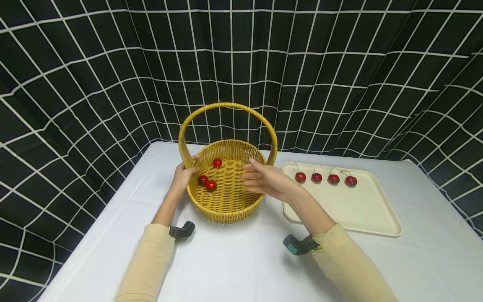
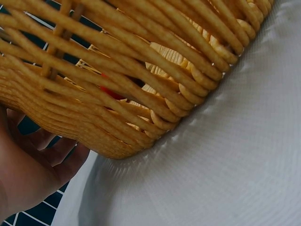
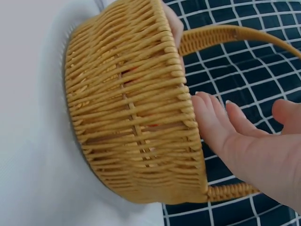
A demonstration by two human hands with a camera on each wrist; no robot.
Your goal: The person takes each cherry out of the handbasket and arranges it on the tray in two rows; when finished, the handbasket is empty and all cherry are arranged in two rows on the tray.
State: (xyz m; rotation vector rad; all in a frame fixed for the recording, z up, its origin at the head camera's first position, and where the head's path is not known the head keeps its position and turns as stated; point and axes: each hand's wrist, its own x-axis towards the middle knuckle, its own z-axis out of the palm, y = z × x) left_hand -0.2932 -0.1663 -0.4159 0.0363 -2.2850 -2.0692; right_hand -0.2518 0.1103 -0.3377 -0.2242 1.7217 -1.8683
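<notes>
A yellow woven basket [image 1: 225,217] with a tall arched handle [image 1: 228,105] stands on the white cloth. At its left side, by the foot of the handle, my left hand [image 1: 182,178] grips the rim. In the left wrist view that hand [image 2: 37,165] is beside the woven wall [image 2: 94,113]. Three red cherries lie inside toward the left: one cherry [image 1: 216,162] at the back and two, a cherry [image 1: 203,180] and another cherry [image 1: 211,185], side by side. My right hand [image 1: 269,181] reaches over the right rim, its fingers extended and holding nothing.
To the right lies a cream tray [image 1: 358,209]. Several dark red cherries with stems, such as the rightmost cherry [image 1: 351,181], form a row near its back edge. Behind the table [image 1: 234,264] hangs a black curtain [image 1: 241,67] with a white grid.
</notes>
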